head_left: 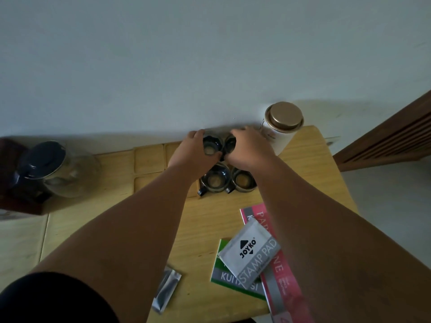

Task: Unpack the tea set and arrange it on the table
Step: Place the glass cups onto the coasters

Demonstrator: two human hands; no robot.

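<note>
Hard by the far table edge, left hand round left cup, right hand round right cup.

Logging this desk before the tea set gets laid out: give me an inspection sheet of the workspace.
Surface: wooden table, with a wooden tray on it.
Job's things: near left cup and near right cup stand upright, untouched; glass teapot at left.
Clutter: stamp pad packet, green book, pink book, silver sachet, white canister.
Hands: left hand grips the far left cup; right hand grips the far right cup.
Cables: nothing seen.
Surroundings: plain wall, slatted wood panel at right.
</note>
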